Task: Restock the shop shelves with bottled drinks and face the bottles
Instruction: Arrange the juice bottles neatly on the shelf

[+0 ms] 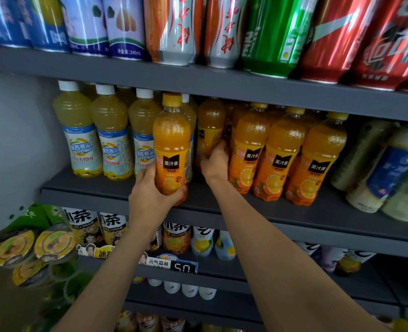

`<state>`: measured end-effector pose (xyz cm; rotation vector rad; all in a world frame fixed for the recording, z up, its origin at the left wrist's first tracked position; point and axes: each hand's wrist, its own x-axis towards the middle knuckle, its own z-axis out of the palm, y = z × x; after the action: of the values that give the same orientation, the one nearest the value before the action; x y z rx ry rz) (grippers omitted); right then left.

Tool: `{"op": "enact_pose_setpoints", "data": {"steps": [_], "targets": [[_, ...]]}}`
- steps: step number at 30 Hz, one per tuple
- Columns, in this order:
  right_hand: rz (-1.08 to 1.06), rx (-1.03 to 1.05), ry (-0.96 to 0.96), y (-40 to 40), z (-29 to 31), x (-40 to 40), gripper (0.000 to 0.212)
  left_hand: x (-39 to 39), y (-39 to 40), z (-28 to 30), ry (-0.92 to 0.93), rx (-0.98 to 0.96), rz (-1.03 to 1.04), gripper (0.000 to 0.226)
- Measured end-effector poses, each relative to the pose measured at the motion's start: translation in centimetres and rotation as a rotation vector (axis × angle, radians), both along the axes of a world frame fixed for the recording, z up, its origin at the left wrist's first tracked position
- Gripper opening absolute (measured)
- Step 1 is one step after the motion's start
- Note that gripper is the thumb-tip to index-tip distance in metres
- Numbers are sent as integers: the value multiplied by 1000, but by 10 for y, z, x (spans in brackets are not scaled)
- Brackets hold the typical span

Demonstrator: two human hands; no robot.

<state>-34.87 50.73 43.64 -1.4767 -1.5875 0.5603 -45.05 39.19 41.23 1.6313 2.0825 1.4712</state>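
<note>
Head view shows the left hand [154,192] gripping an upright orange juice bottle [171,144] at the front edge of the middle shelf [222,207]. Right of that bottle, the right hand [213,161] curls around a second orange bottle [209,130] set further back, left of the orange row [287,154].

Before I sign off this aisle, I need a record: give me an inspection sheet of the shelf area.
Surface: grey middle shelf, orange juice row with a gap at its left end.
Job's things: orange juice bottle upright, label forward, at the shelf edge; second orange bottle set further back.
Clutter: nothing seen.
Grippers: left hand grips the front bottle's base; right hand grips the second bottle.
Cables: nothing seen.
Surroundings: cans above, tea bottles below.
</note>
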Motion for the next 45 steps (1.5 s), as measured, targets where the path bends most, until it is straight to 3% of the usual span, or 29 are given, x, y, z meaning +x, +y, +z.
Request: {"op": "enact_pose_setpoints", "data": {"steps": [13,21,27,31,37,42,45], "targets": [[-61,20,-100,-33,0,-3,50,9,1,2,-16,-31,45,83],[69,-106,-87,-45,6,1,81,21,-7,-2,-110,49,4,88],[116,42,-96,-54,5,9,78,27,-7,4,-95,94,51,85],[94,50,-76,-45,13,7,74,31,-7,7,-88,130,123,89],[64,-25,65,-21,16,6,60,25,-5,4,-105,103,87,75],[-92,4,64,-18,10,-8,69,20,-3,5,-85,74,82,74],[-64,-12,111,-15,7,-10,74,21,-3,5,-82,74,78,74]]}}
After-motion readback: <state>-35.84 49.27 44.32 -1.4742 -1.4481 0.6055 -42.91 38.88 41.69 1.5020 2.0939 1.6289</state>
